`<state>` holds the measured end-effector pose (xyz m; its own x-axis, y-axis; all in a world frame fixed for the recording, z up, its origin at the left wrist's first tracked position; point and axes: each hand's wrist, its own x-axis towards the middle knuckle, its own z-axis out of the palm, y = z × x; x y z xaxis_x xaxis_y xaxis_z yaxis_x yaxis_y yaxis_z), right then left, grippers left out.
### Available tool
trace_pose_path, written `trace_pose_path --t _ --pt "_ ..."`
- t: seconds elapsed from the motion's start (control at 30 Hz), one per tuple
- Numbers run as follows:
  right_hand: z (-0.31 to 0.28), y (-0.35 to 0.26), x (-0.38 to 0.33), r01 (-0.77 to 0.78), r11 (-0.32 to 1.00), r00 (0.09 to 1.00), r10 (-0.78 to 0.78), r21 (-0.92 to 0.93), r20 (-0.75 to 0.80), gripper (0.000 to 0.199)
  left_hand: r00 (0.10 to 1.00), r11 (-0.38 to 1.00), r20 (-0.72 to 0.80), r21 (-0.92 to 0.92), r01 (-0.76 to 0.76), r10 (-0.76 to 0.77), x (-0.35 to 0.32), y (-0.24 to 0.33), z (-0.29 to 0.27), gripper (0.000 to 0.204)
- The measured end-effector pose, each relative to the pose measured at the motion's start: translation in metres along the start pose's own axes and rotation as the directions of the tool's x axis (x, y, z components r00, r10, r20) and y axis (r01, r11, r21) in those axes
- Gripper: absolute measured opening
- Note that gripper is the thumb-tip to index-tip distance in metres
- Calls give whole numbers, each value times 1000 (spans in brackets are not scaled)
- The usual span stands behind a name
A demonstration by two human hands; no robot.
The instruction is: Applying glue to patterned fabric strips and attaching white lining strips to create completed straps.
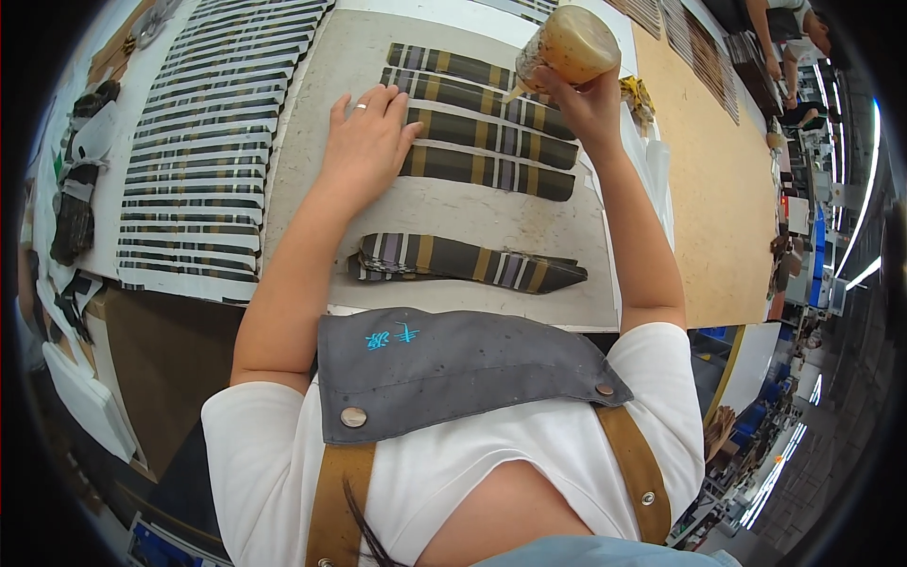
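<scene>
My right hand [588,102] grips a squeeze bottle [574,45] of cloudy yellowish liquid. The bottle is tipped over, and its narrow nozzle points down and left at the upper plaid strips. Flat on the grey board [529,219], several dark plaid strips [482,132] with mustard, white and lilac bands lie side by side. My left hand [370,137] rests with its fingers stretched out at the strips' left ends. Closer to me lies a loose pile of similar plaid strips [472,263]. Whether liquid is leaving the nozzle is too small to make out.
Left of the board, long rows of overlapping plaid strips [203,142] cover a white surface. A tan board [713,198] lies to the right, with more strips [699,57] at its far end. Dark bundled items [80,198] sit at the far left. Another person [794,47] stands at the upper right.
</scene>
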<state>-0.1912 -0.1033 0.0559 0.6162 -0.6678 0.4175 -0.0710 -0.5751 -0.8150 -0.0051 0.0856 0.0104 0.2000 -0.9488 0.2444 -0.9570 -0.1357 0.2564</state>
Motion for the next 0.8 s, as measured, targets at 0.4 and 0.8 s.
trace_pose_path --t 0.4,0.8 --pt "-59 9 -31 -73 994 982 57 -85 -181 63 1000 999 24 34 5 -6 0 1 -1 37" --pt "-100 0 -31 -345 938 860 334 43 -385 54 1000 999 24 30 12 -12 2 0 -1 36"
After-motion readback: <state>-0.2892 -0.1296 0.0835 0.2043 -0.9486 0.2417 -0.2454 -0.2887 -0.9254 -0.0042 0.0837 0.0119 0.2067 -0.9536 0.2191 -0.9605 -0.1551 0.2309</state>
